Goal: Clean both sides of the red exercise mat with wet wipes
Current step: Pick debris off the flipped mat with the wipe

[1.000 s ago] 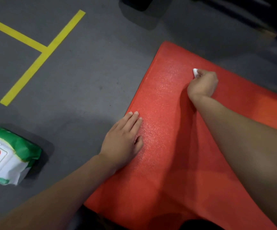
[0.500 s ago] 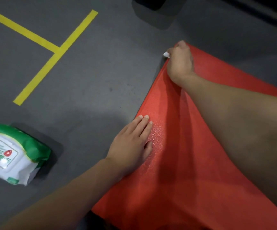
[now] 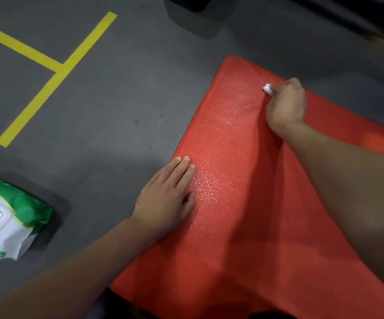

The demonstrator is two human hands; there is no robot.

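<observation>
Gripping wipe (image 3: 267, 89), right hand (image 3: 286, 104) | left hand (image 3: 166, 199) flat on mat (image 3: 232, 180) edge

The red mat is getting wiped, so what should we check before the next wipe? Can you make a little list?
1. Wipe in hand: ok. The right hand grips a white wet wipe bunched at its fingertips.
2. Wipe touching the red mat: ok, it sits on the surface near the far edge.
3. Mat held steady: ok. The left hand presses flat on the mat's left edge.
4. More wipes nearby: ok. The wipes pack lies on the floor to the left.
5. Wipe still clean and wet: cannot tell.
6. Other side of the mat cleaned: cannot tell, it is hidden.
</observation>
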